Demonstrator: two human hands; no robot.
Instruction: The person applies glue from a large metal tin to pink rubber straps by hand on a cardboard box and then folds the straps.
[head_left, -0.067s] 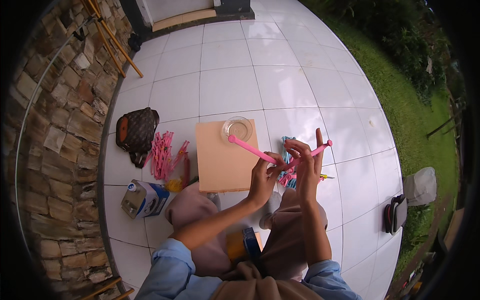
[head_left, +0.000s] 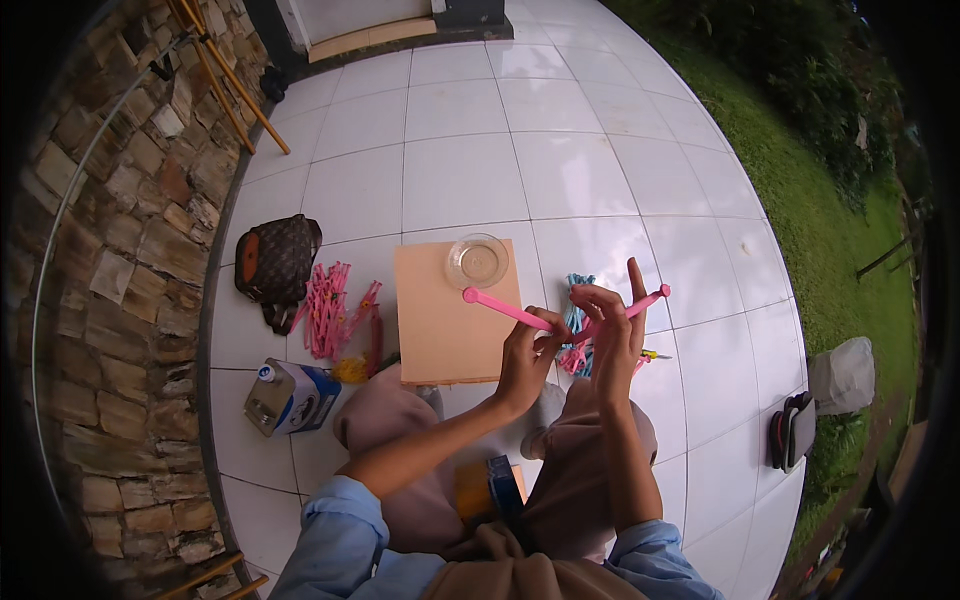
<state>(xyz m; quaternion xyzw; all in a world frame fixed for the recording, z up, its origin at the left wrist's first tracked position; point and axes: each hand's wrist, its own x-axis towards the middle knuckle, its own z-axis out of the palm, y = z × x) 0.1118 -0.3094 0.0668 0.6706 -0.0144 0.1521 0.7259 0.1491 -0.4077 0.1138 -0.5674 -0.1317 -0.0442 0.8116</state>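
Observation:
My left hand [head_left: 522, 362] pinches the middle of a long pink strip [head_left: 505, 308] with small round knobs at its ends. My right hand [head_left: 614, 350] grips the same strip a little further right, its index finger stretched up. One end of the strip reaches left toward a clear round glass dish [head_left: 477, 261]; the other end sticks out past my right fingers. The dish sits at the far edge of a tan board [head_left: 440, 330] on the floor. Behind my right hand, partly hidden, lies a pile of blue and pink strips [head_left: 577, 355].
At the left lie a bundle of pink strips [head_left: 325, 315], a brown patterned bag [head_left: 277, 262] and a metal can [head_left: 292, 397] with a blue label. A yellow-handled tool [head_left: 652, 355] is right of my right hand. A dark pouch [head_left: 793, 430] lies far right. A stone wall [head_left: 130, 330] borders the left.
The strip's left end has dipped slightly toward me. Both hands keep their grip, and the whole view has shifted a little.

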